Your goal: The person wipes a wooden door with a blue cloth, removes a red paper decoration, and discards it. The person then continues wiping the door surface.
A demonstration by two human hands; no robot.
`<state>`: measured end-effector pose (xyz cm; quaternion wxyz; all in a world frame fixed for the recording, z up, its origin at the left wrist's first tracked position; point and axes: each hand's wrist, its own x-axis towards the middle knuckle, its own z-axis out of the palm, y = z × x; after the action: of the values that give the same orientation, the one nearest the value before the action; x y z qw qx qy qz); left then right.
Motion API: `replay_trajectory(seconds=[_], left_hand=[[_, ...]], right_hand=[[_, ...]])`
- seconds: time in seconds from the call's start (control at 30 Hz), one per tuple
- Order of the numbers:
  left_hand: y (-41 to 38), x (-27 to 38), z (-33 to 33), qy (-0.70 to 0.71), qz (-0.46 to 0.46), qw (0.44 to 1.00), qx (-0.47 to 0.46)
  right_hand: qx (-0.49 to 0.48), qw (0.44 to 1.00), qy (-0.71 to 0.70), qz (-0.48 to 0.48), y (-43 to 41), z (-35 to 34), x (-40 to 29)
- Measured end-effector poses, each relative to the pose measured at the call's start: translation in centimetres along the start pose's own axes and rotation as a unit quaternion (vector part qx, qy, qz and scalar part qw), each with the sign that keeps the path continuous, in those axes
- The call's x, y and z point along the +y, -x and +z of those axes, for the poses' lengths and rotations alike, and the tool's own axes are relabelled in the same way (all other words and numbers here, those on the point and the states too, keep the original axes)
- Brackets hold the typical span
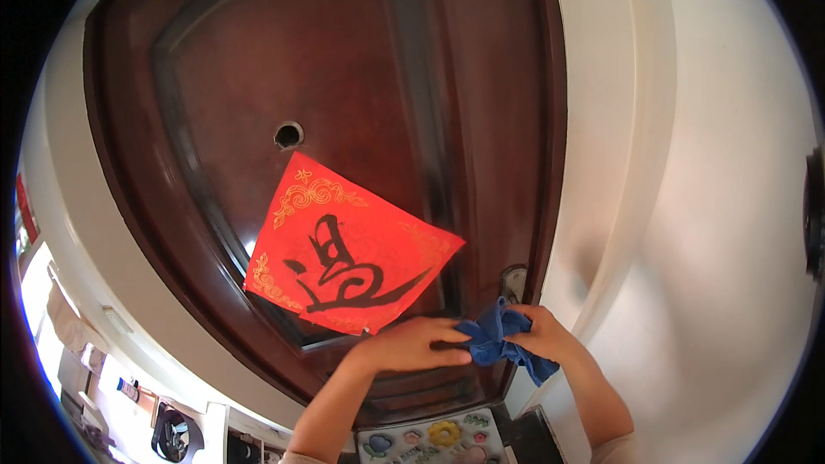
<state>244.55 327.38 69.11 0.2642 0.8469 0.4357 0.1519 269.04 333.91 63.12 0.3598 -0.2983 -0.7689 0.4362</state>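
A crumpled blue cloth (491, 335) is bunched over the door handle on the right side of a dark reddish-brown panelled door (322, 90). My right hand (540, 334) grips the cloth from the right, and one end of it hangs below the fingers. From the left, my left hand (422, 345) has its fingers and thumb around the cloth's other edge. The metal handle plate (514, 280) shows just above the cloth; the lever itself is mostly hidden. Left of the hands, a red paper square (348, 258) with gold corner patterns and black brush writing is on the door.
A round hole (289, 135) pierces the door above the paper. On the floor lies a doormat (428, 441) with raised flower shapes. White wall (722, 206) borders the door on the right. At lower left, a black container (177, 435) sits among household items on a white surface.
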Motion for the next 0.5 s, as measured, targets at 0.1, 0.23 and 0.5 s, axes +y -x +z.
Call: replay_trajectory(seconds=[0.1,0.23,0.5], left_hand=[[-0.1,-0.5,-2.9,0.292,-0.093,0.946,0.1],[-2.6,-1.7,-5.3,0.489,0.251,0.796,0.252],[-4.9,0.7,-12.9,-0.475,0.081,0.757,0.442]], right_hand=[[0.048,0.997,-0.002,-0.061,-2.9,-1.9,-5.4],[0.207,0.921,0.125,-0.304,-6.6,-3.2,-14.8],[0.485,0.642,0.232,-0.547,-18.1,-7.1,-21.2]])
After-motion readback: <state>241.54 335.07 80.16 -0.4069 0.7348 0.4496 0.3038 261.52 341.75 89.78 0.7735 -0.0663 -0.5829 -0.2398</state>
